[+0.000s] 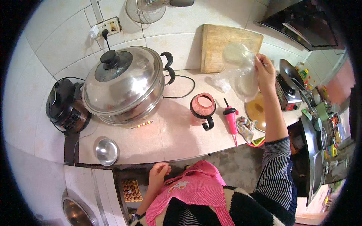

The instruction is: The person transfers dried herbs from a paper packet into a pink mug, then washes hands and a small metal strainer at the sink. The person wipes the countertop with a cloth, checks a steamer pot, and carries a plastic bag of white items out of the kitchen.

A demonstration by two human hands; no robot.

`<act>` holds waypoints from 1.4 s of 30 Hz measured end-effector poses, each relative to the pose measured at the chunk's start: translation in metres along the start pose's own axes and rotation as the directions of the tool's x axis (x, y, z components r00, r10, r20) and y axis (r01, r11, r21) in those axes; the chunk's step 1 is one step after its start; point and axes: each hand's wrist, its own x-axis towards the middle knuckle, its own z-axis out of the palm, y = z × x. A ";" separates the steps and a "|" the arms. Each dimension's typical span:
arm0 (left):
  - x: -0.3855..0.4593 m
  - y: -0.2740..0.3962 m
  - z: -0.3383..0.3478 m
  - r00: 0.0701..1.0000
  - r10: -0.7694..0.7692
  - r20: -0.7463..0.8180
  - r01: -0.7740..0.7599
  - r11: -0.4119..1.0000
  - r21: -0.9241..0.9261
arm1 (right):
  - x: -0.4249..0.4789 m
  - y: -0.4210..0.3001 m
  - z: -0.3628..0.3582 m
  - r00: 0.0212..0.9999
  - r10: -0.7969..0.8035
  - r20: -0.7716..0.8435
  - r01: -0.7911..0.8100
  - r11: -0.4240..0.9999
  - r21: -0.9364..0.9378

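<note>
My right hand (265, 67) is raised over the counter's right side, its fingers closed on a clear, crumpled plastic bag (245, 82). The bag hangs in front of a wooden cutting board (223, 48) leaning on the wall. My left hand (159, 171) is low by the counter's front edge, beside my pink apron (195, 186). Its fingers are loosely curled, with nothing visible in them. A pink mug with a black handle (202, 108) stands upright on the counter. To its right lies a pink tool with a black collar and pointed tip (231, 120), close to a patterned cloth (245, 128).
A large lidded steel pot (127, 93) and a black cooker (66, 104) occupy the counter's left. A steel bowl (107, 151) sits near the front edge. At right are a round lid (256, 108) and a wok (290, 75) on a stove. Egg trays (131, 191) sit below.
</note>
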 end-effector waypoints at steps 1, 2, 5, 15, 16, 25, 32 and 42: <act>0.004 0.006 0.003 0.999 0.011 0.047 -0.012 0.999 0.029 | -0.020 -0.025 -0.003 0.997 0.079 -0.024 -0.077 0.994 0.082; 0.009 0.010 0.007 0.988 0.020 0.155 -0.015 0.999 -0.031 | -0.033 -0.028 -0.008 0.994 0.085 -0.074 -0.065 0.971 0.231; 0.020 0.033 0.025 0.919 0.067 0.389 0.015 0.979 -0.205 | -0.088 -0.055 -0.001 0.991 0.079 0.107 -0.118 0.895 0.431; 0.017 0.047 0.079 0.738 0.043 0.674 0.429 0.741 -0.517 | -0.313 -0.063 0.070 0.753 0.360 0.551 -0.548 0.806 0.223; 0.010 0.048 0.070 0.754 0.027 0.656 0.409 0.762 -0.502 | -0.317 -0.063 0.072 0.765 0.339 0.548 -0.517 0.831 0.208; -0.013 0.034 0.066 0.766 -0.007 0.643 0.329 0.864 -0.382 | -0.342 -0.066 0.057 0.799 0.224 0.558 -0.426 0.866 0.263; -0.044 -0.004 0.049 0.792 -0.088 0.604 0.263 0.942 -0.209 | -0.353 -0.073 0.033 0.755 0.284 0.592 -0.332 0.943 -0.030; 0.013 -0.015 0.093 0.797 0.234 0.557 -0.227 0.970 -0.084 | -0.372 -0.073 0.005 0.810 0.357 0.465 -0.473 0.867 0.159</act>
